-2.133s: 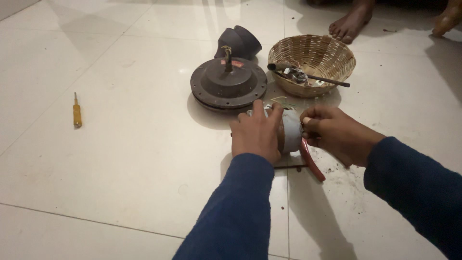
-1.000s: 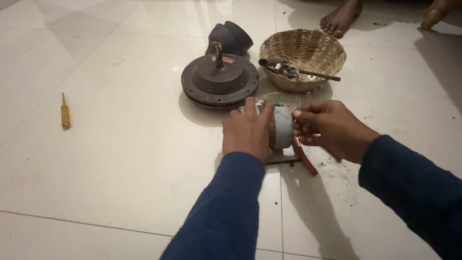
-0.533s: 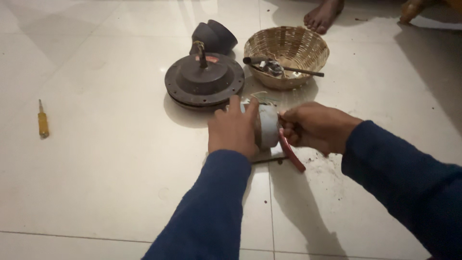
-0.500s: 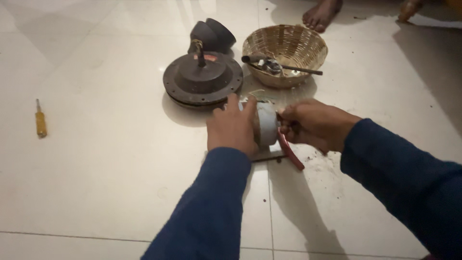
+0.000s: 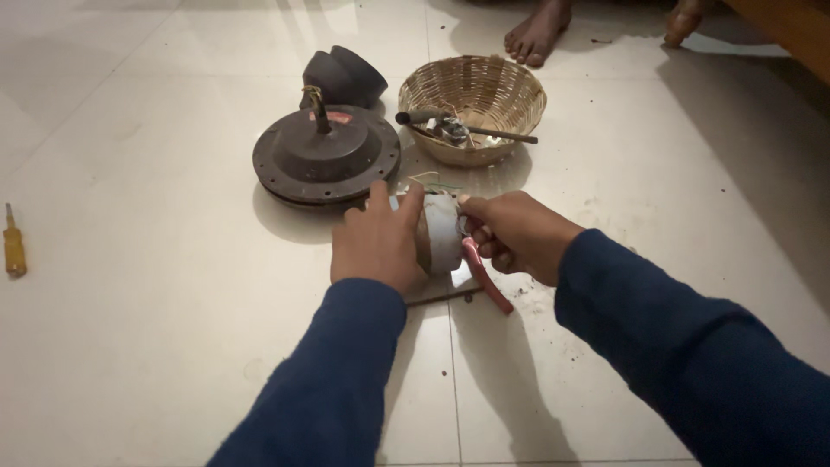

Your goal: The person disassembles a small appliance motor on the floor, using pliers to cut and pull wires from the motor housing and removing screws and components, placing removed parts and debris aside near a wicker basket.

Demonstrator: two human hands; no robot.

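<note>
At frame centre, left hand (image 5: 377, 246) clasps a grey cylinder (image 5: 441, 232); right hand (image 5: 519, 233) grips red-handled pliers (image 5: 486, 277) against it (motor housing (image 5: 326, 156) already apart, work unfinished).

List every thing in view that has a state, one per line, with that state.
left hand: clasped on the grey cylinder, steadying it
right hand: gripping the red-handled tool at the cylinder's end
grey cylinder: on its side on the floor
round motor housing: flat, shaft upright
dark cap: tipped on its side
wicker basket: upright, tool across it
yellow screwdriver: lying untouched
</note>
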